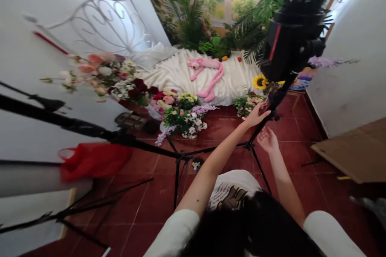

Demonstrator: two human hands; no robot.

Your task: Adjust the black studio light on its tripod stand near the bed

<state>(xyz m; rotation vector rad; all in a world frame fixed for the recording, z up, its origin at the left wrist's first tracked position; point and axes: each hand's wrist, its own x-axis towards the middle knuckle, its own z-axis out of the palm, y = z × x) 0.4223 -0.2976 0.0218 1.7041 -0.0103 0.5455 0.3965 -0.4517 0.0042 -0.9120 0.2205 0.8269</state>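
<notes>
A black light stand (256, 130) rises on the right, with a bulky black studio light (285, 46) at its top. My left hand (256, 116) reaches across to the stand's pole just below its joint (274, 100), fingers and thumb against it. Lower down, my right hand (267, 139) is held close beside the pole, palm turned up, its fingers apart and slightly curled, with nothing in it. Whether the right fingertips touch the pole cannot be made out.
A second black stand (90, 126) slants across the left. Ahead, artificial flowers (181, 116) border a white draped cloth (169, 68) bearing a pink plush toy (208, 72). A red bag (93, 160) is at left, cardboard (356, 152) at right. Stand legs spread over red floor tiles (150, 204).
</notes>
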